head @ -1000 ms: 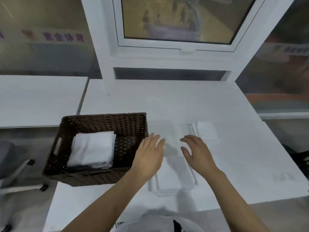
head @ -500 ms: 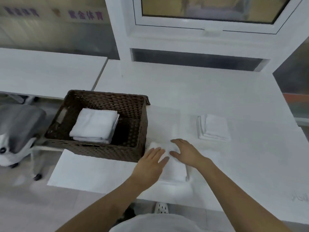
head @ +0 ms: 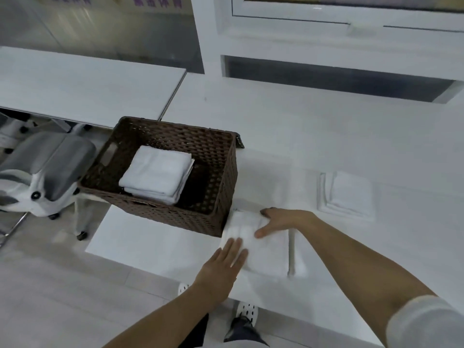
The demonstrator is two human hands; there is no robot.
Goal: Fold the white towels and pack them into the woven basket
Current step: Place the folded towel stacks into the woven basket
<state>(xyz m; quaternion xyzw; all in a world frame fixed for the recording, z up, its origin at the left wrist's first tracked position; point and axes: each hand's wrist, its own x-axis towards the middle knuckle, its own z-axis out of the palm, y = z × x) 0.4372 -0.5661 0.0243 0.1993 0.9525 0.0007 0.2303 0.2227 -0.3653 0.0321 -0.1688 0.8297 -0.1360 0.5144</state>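
Note:
A dark brown woven basket [head: 221, 187] stands at the table's left front, with a stack of folded white towels [head: 157, 173] inside its left half. Just right of the basket a folded white towel [head: 266, 249] lies on the table near the front edge. My left hand [head: 223, 267] lies flat on its near left corner, fingers apart. My right hand [head: 283, 221] rests on its far edge, fingers spread, thumb on top. Another folded white towel [head: 347, 195] sits further right, untouched.
The white table [head: 326, 136] stretches back to a white window frame [head: 326, 41]. A second white table [head: 75, 84] adjoins on the left. A grey office chair [head: 42, 169] stands left of the basket. My shoes [head: 247, 311] show below the table edge.
The view has swung down and left. Both hands have drawn back toward the table's front edge and now lie on the folded towel beside the basket, left hand lower than before.

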